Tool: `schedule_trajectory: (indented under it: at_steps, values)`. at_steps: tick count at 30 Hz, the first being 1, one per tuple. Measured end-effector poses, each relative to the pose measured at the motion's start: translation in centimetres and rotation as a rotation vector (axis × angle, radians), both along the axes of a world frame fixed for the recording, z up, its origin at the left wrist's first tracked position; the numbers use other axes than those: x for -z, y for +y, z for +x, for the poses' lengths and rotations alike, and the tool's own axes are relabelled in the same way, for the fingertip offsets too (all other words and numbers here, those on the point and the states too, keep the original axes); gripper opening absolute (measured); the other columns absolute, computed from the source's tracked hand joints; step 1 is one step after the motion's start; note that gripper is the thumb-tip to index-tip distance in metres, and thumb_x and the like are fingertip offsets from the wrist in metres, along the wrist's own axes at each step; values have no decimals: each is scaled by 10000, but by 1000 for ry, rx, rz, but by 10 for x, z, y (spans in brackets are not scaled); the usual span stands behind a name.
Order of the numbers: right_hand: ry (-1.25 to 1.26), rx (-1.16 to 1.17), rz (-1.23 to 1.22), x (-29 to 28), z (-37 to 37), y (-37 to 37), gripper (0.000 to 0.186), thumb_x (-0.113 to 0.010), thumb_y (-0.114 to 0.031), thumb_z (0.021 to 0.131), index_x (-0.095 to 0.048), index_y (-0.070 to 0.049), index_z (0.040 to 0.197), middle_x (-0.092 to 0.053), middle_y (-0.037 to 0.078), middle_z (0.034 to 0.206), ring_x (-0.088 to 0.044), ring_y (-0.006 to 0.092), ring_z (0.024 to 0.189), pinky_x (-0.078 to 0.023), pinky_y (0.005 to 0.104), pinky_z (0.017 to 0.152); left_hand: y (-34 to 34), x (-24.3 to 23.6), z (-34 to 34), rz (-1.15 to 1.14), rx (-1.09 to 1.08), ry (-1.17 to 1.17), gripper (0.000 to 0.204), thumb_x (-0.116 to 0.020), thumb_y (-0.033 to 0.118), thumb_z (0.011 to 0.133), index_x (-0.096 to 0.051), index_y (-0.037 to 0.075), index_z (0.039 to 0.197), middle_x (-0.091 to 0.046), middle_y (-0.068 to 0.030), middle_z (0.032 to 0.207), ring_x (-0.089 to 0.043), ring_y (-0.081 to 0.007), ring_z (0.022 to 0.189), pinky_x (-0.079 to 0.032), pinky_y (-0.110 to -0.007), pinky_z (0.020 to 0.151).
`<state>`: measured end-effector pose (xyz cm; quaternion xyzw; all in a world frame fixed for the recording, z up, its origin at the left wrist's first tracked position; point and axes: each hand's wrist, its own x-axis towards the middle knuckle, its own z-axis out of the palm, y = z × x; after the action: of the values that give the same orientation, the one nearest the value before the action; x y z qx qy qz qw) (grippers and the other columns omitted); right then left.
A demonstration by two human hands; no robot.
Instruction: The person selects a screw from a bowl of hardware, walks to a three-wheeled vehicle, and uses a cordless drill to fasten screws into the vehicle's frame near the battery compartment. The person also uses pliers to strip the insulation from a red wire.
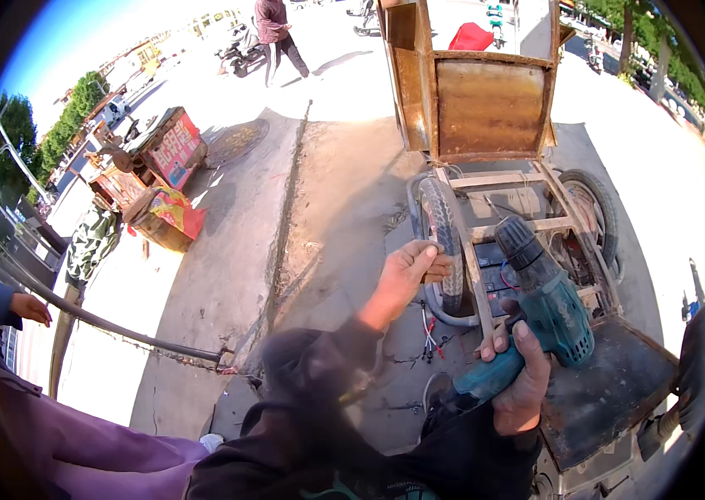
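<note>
My right hand [527, 375] is wrapped round the handle of a teal and black power drill [557, 312]. The drill's black chuck [517, 242] points away from me, over the frame of a tricycle cart [473, 242]. To its left, my left hand [419, 267] has thumb and fingers pinched together beside the cart's left wheel [438, 225]. What the pinch holds, if anything, is too small to make out. Dark batteries [498, 279] with red and blue wires sit low inside the frame. Loose wire ends [431, 337] hang by the near left of the frame.
A rusty metal cart body [490, 108] is tipped up at the far end. A dark metal plate [611, 387] lies near right. At left stand a person in purple trousers [111, 442], a curved dark bar [111, 321] and a repair cart [173, 150]. Another person [276, 37] walks far off.
</note>
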<state>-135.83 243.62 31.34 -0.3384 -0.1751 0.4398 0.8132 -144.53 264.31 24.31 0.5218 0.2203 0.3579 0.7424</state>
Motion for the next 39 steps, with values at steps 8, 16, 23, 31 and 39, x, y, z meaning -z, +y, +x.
schedule_trajectory:
  at_steps: [8,16,23,31,39]
  values:
    - [-256,80,-22,3,-13,12,262,-650,-76,876,-561,38,1094,-559,84,742,-574,185,677,-505,338,642,-10,-121,25,-19,8,-358,359,-455,308,1039,-518,-39,1106,-634,-216,1141,-668,-253,974,-534,-307,791]
    - [-276,117,6,4,3,-1,319,-661,-70,861,-558,57,1134,-579,104,833,-577,177,730,-506,331,661,-21,-115,39,-183,169,-479,299,-465,264,1034,-534,-20,1095,-643,-174,1109,-642,-216,951,-500,-307,829]
    - [-327,140,-125,-1,2,1,310,-661,-80,861,-560,64,1117,-572,99,792,-578,180,704,-506,334,665,-18,-108,45,-220,139,-465,261,-474,254,1031,-538,6,1076,-654,-169,1110,-646,-231,1006,-511,-323,836]
    - [-922,302,-308,3,2,4,265,-676,-59,864,-595,37,1098,-607,76,826,-594,177,710,-516,347,680,-13,-110,33,-102,150,-401,223,-480,264,1029,-548,52,1043,-654,-195,1107,-665,-216,977,-511,-284,767]
    - [34,-103,-1,9,11,12,267,-632,-188,913,-586,-56,1140,-554,10,754,-557,176,661,-509,378,687,3,-110,43,92,296,-428,262,-462,242,1033,-568,10,1096,-662,-168,1116,-650,-193,1028,-529,-285,813]
